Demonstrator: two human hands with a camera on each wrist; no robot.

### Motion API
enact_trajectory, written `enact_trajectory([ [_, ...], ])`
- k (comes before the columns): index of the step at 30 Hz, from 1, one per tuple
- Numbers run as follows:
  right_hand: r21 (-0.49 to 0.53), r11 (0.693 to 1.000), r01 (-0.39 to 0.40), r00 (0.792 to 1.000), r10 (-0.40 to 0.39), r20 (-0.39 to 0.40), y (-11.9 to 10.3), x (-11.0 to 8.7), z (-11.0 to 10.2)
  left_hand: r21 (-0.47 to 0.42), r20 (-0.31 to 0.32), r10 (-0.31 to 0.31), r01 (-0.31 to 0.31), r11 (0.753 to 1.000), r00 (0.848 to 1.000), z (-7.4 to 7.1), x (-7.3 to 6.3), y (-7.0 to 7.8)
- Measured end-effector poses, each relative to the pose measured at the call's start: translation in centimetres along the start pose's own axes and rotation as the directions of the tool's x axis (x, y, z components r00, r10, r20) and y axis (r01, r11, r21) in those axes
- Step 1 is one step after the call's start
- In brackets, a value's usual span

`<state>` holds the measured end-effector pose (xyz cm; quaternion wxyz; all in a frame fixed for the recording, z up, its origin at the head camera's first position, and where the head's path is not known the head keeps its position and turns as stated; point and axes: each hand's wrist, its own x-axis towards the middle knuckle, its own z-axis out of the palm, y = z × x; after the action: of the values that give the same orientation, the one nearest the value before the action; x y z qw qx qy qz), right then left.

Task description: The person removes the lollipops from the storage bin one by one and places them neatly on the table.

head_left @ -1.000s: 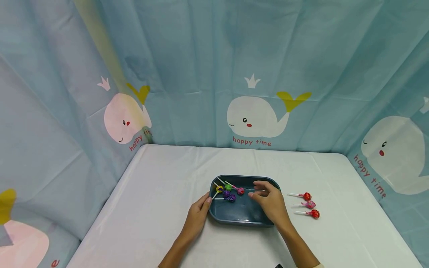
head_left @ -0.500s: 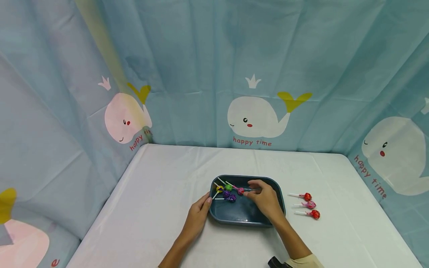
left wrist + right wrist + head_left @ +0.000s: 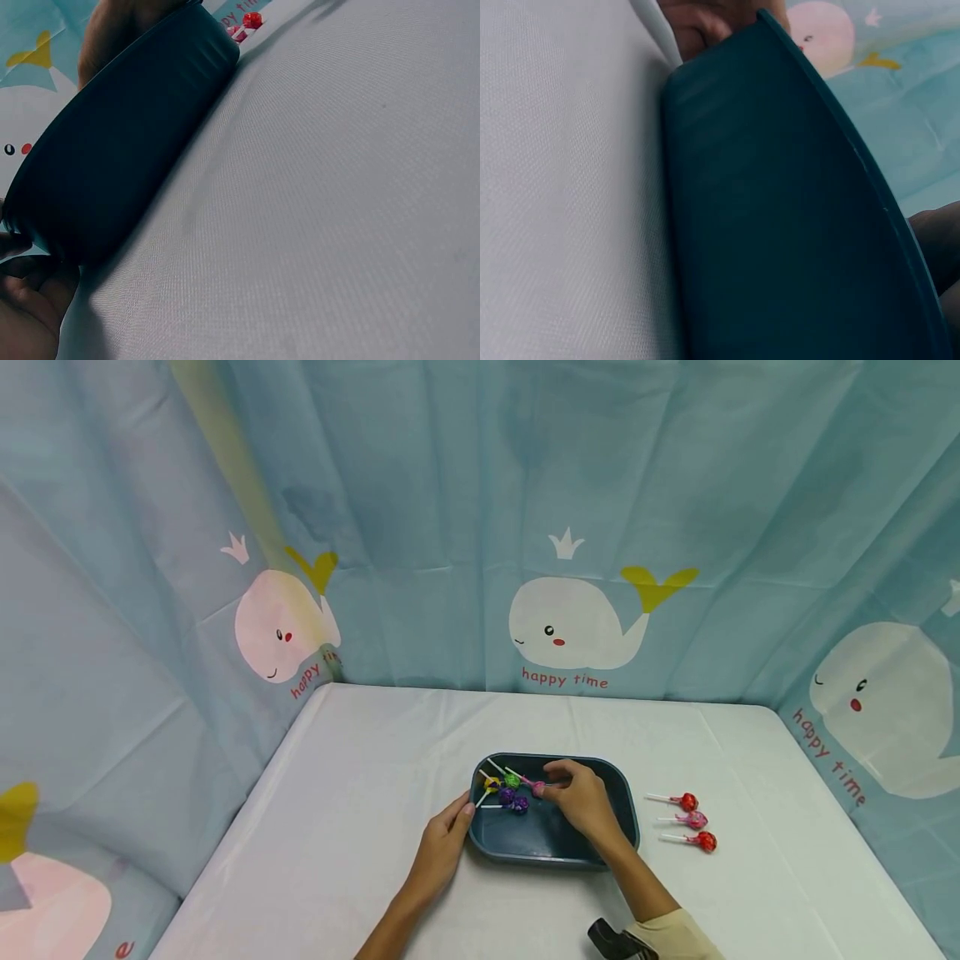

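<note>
A dark teal tray [image 3: 555, 839] lies on the white table, and my left hand [image 3: 442, 839] grips its left end with the thumb at the rim. Inside, at the upper left, is a cluster of lollipops: a green one [image 3: 512, 780], a yellow one [image 3: 491, 783] and purple ones [image 3: 519, 804]. My right hand [image 3: 583, 800] reaches into the tray and pinches the head of a pink lollipop [image 3: 537, 787], partly covered by the fingertips. In the left wrist view, the fingers of the left hand [image 3: 34, 296] bend against the tray wall [image 3: 120, 142]. The tray wall [image 3: 780, 187] hides the pinch in the right wrist view.
To the right of the tray, a row of three lollipops lies on the table: a red one [image 3: 687, 802], a pink one [image 3: 696, 820] and another red one [image 3: 707, 841]. A blue whale-print curtain [image 3: 450, 527] stands behind the table [image 3: 375, 752] and along its sides.
My right hand has moved left across the tray to the pink lollipop, its thumb and fingers closing in on the candy head. The left hand and the tray have stayed put.
</note>
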<state>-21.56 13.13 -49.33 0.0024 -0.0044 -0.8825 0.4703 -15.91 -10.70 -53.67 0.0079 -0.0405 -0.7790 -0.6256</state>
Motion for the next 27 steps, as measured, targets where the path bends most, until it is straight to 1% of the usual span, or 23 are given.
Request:
enact_trajectory([
  [6,-0.027,1.0,-0.002,1.0,0.002,0.016,0.13,0.33,0.32,-0.011,0.001,0.01,-0.01,1.0,1.0,0.02,-0.02,0.0],
  [12,-0.056,0.998,0.005,1.0,-0.003,0.031,0.08,0.71,0.58,-0.017,0.0,0.004,-0.004,1.0,1.0,0.04,-0.04,0.06],
  [20,-0.115,0.991,0.061,0.997,-0.055,0.051,-0.01,1.0,0.84,-0.007,-0.007,-0.001,0.001,1.0,1.0,0.01,-0.13,0.12],
  [27,-0.149,0.985,0.085,0.995,-0.078,0.055,-0.06,0.95,1.06,-0.008,-0.01,0.013,-0.013,1.0,1.0,0.05,-0.03,0.06],
])
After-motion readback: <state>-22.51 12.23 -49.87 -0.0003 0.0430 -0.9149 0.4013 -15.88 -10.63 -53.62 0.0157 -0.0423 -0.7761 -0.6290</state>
